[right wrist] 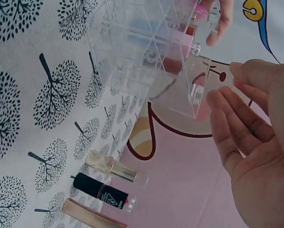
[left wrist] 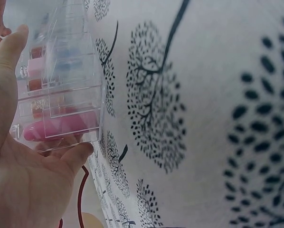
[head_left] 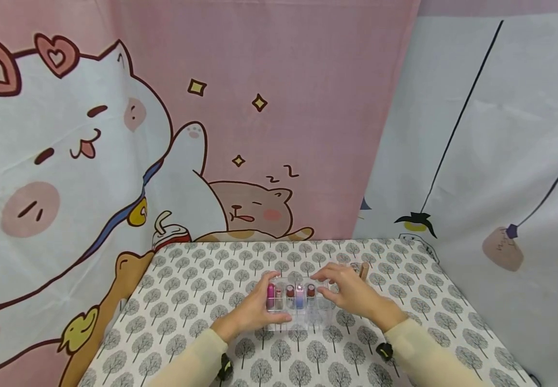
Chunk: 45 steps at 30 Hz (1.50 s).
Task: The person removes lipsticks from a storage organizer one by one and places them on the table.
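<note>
Two hands flanked the clear organizer: left hand gripping its end wall, right hand relaxed beside it; light, rigid, probably slippery acrylic, best held by both ends.

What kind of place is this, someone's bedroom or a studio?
Probably a small home-style setup staged for filming, not a lived-in room. Cartoon cat curtains hang as backdrops, a table wears a tree-print cloth, and both hands hold a clear organizer with lipsticks in it.
</note>
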### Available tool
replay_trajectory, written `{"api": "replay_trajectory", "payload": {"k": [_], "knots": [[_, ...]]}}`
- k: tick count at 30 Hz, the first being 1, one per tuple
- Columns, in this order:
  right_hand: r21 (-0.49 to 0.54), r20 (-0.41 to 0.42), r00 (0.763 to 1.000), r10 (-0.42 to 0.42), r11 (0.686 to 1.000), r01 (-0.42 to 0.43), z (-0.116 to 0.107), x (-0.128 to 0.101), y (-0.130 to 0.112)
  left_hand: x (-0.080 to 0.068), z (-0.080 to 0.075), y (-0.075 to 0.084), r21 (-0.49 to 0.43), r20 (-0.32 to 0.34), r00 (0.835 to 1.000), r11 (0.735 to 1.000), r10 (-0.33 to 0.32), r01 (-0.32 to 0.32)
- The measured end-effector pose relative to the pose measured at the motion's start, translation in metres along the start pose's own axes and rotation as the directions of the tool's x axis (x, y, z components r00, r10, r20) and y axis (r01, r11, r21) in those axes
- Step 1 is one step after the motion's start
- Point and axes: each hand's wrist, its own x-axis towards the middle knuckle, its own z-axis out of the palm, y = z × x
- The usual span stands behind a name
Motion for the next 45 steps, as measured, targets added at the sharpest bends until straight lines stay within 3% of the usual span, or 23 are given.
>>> {"api": "replay_trajectory", "payload": {"k": [16,45], "knots": [[-0.116,0.083,0.993,0.082,0.991,-0.072,0.016,0.004,-0.002,0.0,0.002,0.0,-0.004,-0.005,1.0,1.0,0.009,-0.009],[-0.156,0.047,0.993,0.105,0.983,-0.096,0.033,0.004,-0.002,0.002,0.004,-0.006,-0.015,-0.003,1.0,1.0,0.005,-0.005]]}}
